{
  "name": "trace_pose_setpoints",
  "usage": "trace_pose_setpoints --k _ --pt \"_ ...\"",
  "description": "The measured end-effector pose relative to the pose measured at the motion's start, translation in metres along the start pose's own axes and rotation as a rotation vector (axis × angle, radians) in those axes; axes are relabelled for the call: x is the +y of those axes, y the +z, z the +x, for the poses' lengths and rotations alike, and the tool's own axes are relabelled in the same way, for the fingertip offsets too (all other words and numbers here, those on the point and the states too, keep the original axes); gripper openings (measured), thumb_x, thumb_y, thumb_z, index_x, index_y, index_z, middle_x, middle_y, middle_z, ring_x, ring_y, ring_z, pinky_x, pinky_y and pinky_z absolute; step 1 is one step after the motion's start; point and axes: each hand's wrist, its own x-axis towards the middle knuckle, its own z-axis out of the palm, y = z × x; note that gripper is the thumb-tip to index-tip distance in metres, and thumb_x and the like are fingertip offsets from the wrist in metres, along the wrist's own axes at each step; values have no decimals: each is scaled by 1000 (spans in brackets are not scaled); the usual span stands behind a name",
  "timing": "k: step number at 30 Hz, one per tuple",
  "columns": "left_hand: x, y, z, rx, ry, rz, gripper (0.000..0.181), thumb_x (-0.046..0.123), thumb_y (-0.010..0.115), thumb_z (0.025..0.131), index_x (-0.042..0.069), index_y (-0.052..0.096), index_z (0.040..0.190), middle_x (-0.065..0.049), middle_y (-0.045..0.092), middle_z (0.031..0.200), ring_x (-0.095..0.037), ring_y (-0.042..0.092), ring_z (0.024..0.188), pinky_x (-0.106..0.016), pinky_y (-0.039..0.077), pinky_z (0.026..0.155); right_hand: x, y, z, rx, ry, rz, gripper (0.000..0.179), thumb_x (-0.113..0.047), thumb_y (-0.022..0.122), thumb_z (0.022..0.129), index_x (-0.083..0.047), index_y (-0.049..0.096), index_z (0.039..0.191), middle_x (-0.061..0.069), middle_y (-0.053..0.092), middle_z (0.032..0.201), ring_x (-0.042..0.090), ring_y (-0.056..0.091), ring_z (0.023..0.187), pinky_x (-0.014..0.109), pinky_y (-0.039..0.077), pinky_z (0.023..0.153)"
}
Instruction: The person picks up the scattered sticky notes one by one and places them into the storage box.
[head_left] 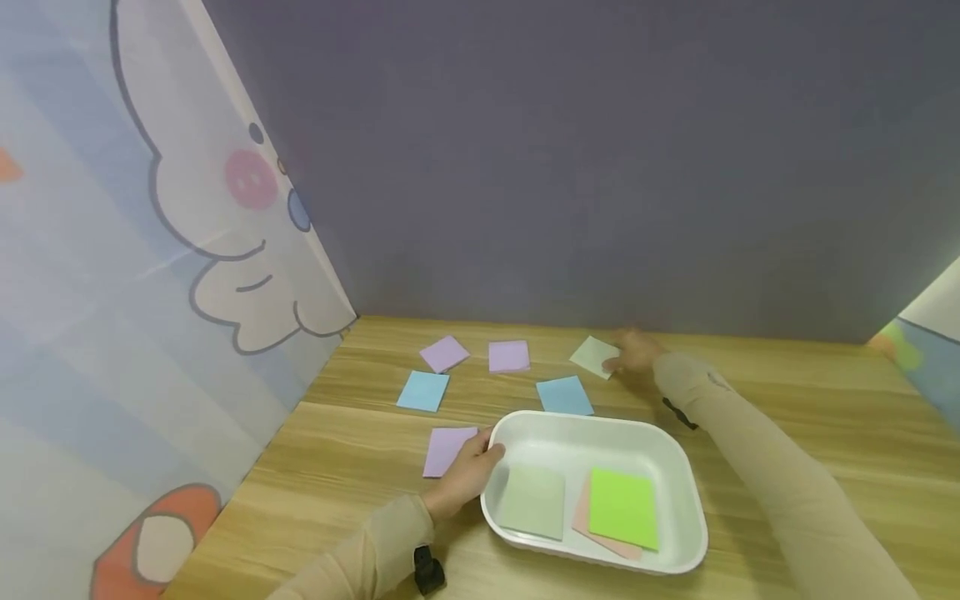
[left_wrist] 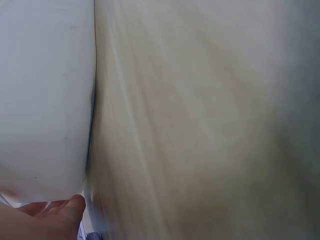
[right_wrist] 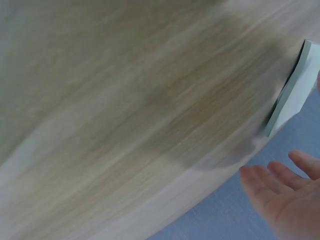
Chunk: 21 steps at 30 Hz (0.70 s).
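1. And here's the stage: a wooden tabletop (head_left: 817,425), streaked light and dark brown, running back to a plain dark grey panel (head_left: 585,167).
2. Off to the left, a pale blue sheet (head_left: 172,225) carries a big white cartoon figure with a pink cheek.
3. Out on the wood, three lilac notes (head_left: 508,356) and two blue notes (head_left: 423,391) lie flat and spread apart, one blue just behind the tray.
4. Now the pale green note (head_left: 591,355): square, matte, sitting askew near the table's back edge.
5. The right hand (head_left: 637,352) is there, fingers extended and apart, thumb over the note's edge; how firmly it presses, one cannot tell.
6. The left hand (head_left: 463,477) grips the left end of the white tray (head_left: 585,422), thumb over the rim.
7. Inside, a grey-green note (head_left: 532,502) lies beside a bright green note (head_left: 622,508), which overlaps a pink note (head_left: 600,538).
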Motion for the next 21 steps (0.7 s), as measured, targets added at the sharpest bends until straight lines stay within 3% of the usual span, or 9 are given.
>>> trace_pose_setpoints --k 3,6,14,21 --pt "-2 1 0 -2 -3 -1 44 18 38 97 1 37 138 -21 51 128 -29 54 109 -40 53 84 0 2 1 11 -16 -7 45 -27 72 76 10 59 99 16 61 82 24 54 71 38 49 67" --pt "-4 1 0 5 -10 1 44 18 39 97 2 37 138 -21 51 128 -29 54 110 -40 52 85 -3 5 3 16 -12 -17 43 -28 72 75 9 58 92 13 59 75 22 51 66 33 47 61" --pt "-6 3 2 -7 -9 6 44 19 39 97 2 38 138 -20 52 126 -27 56 107 -39 53 83 5 11 5 5 43 88 53 -29 74 72 12 54 99 16 60 81 24 53 71 33 48 64" --pt "-6 -2 6 -8 -17 17 44 19 39 97 2 37 138 -20 54 123 -27 58 104 -39 54 80 -11 5 8 -41 158 47 54 -33 77 69 9 56 96 15 59 84 24 51 73 37 48 68"
